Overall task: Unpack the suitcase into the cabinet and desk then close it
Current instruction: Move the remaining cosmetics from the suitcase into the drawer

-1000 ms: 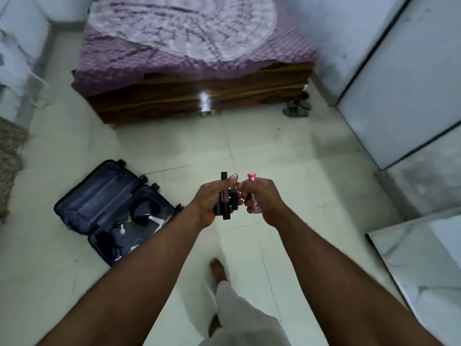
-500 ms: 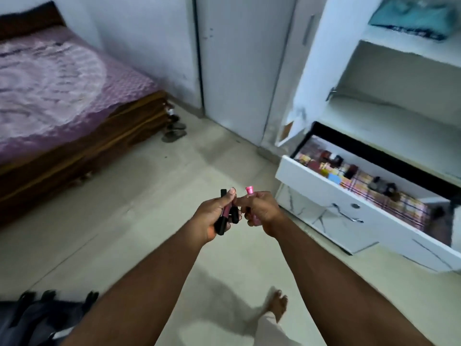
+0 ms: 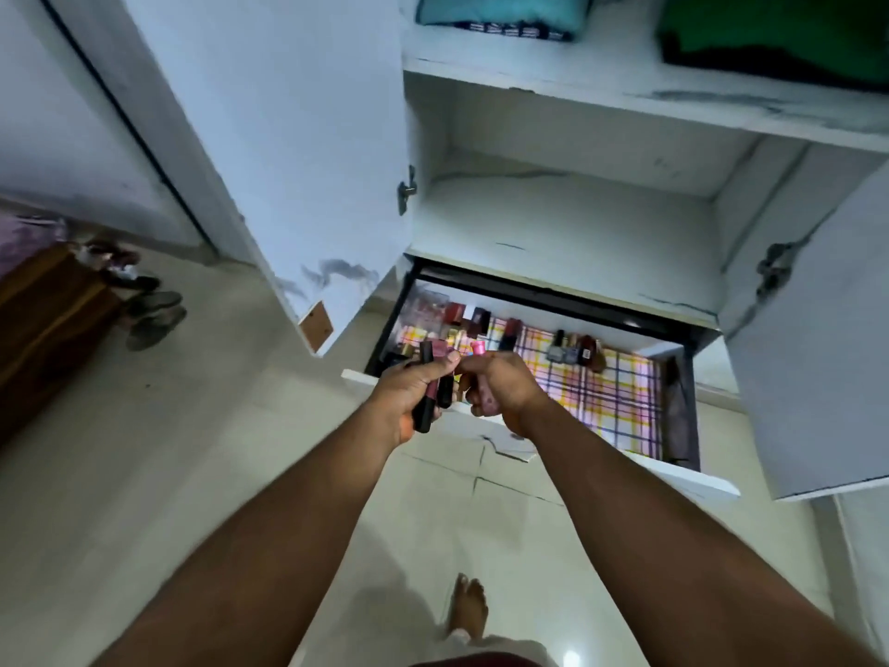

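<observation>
The dark lipstick tubes (image 3: 430, 394) stand nearly upright, tops tilted slightly away, clasped in the left hand (image 3: 409, 392), while the right hand (image 3: 500, 389) curls round a pink-capped bottle (image 3: 482, 377) pointing up. Both are held over the near left corner of the open drawer (image 3: 625, 377), which has a checked lining. Half a second ago that drawer lay well off to the right; now the white cabinet (image 3: 553, 219) fills the view ahead.

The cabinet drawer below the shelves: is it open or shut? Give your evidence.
Open. The drawer is pulled out from the cabinet, exposing its checked liner and small bottles inside.
</observation>
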